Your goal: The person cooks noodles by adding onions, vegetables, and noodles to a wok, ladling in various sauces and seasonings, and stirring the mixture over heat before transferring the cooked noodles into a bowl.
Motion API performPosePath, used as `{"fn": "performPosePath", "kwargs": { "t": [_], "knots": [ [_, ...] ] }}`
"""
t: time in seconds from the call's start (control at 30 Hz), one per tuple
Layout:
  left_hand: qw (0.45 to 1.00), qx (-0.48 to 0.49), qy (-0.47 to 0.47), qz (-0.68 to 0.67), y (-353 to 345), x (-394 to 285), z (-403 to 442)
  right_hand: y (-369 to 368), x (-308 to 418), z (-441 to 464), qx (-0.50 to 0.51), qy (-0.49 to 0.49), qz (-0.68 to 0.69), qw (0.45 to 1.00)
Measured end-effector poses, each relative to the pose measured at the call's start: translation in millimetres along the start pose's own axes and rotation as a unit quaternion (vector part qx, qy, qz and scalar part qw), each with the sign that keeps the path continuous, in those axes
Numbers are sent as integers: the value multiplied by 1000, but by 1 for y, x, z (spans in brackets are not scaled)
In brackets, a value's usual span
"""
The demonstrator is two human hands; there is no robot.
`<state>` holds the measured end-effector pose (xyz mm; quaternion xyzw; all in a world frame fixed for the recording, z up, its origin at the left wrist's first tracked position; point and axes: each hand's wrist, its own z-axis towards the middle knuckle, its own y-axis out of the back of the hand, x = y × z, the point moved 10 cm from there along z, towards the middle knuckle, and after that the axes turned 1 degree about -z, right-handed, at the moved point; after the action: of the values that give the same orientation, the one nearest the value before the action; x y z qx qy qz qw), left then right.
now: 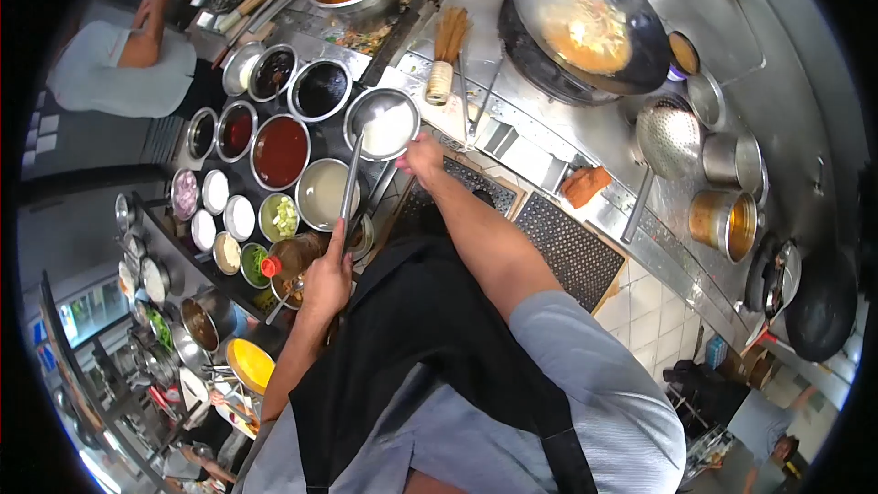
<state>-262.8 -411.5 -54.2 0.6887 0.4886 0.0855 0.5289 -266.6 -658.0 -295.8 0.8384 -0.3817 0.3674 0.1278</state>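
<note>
My left hand [327, 284] is closed around the long metal handle of a ladle [351, 185]. The ladle's far end reaches into a steel bowl [355, 112] of white contents, and its head cannot be made out there. With fingers on the near right rim, my right hand [422, 160] grips that bowl, which is above the front edge of the counter. Just below the bowl stands a larger bowl of pale liquid [324, 194]. A bottle with a red cap [288, 256] is close beside my left hand.
A black wok [645, 14] with food and broth sits on the burner at upper right. Bowls of red sauce [280, 152] and dark sauce [320, 90] stand left. A bamboo brush [443, 64], a strainer [669, 135] and an orange cloth [585, 185] lie along the stove. Another person [128, 64] stands upper left.
</note>
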Motion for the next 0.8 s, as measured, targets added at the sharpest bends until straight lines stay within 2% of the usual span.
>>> {"fn": "performPosePath", "kwargs": {
  "t": [0.1, 0.13, 0.27, 0.3, 0.37, 0.4, 0.43, 0.57, 0.67, 0.77, 0.8],
  "knots": [
    [999, 30, -21, -39, -2, 2, -8, 8, 7, 0, -31, 16, 17, 999],
    [997, 54, 5, -48, -1, 3, -9, 9, 10, -3, -33, 19, 17, 999],
    [979, -30, -160, -122, 17, -10, -9, 9, 7, -1, -38, 29, 34, 998],
    [980, 31, -78, -180, 10, 5, -5, 7, 3, 5, -34, 33, 41, 998],
    [942, 150, 90, -286, 15, 10, -7, 10, 3, 0, -44, 29, 34, 998],
    [898, 155, 134, -390, 14, 13, -6, 11, 5, -2, -48, 27, 31, 998],
    [868, 168, 174, -433, 17, 18, -3, 11, 7, -4, -45, 27, 39, 998],
    [783, 212, 215, -543, 28, 29, 12, 7, 8, -7, -16, 30, 59, 998],
    [679, 236, 262, -644, 21, 34, 11, 7, 10, -12, -22, 23, 49, 998],
    [662, 239, 252, -664, 15, 31, 8, 10, 9, -7, -26, 23, 45, 998],
    [681, 230, 249, -649, 12, 34, 5, 9, 9, -5, -25, 22, 39, 999]
  ]
}}
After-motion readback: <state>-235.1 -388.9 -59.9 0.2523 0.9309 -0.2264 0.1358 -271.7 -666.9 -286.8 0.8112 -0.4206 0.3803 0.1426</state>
